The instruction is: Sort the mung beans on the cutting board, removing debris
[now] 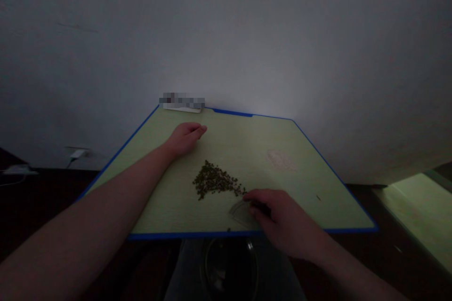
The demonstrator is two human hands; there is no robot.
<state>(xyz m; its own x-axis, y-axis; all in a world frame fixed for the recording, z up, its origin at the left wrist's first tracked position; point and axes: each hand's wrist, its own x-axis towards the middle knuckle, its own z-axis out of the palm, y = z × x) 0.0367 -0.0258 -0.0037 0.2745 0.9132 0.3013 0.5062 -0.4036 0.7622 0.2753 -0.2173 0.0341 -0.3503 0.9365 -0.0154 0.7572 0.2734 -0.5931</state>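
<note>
A green cutting board (243, 150) with a blue edge lies in front of me. On it sits a loose heap of small dark green dried bits (213, 179), perhaps herb or tea. My right hand (280, 218) is at the heap's lower right end, shut on a curved piece of clear plastic (240, 212) that rests on the board. The plastic's tip is close to the heap. Farther up the board, my left hand (185, 138) rests with its fingers closed, holding nothing.
A round glass bowl (229, 268) sits below the board's near edge. A pale pink stain (281, 160) marks the board, and a white object with a blurred top (181, 106) stands at its far edge against a grey wall (226, 33). A lit green surface (420, 211) shows at right.
</note>
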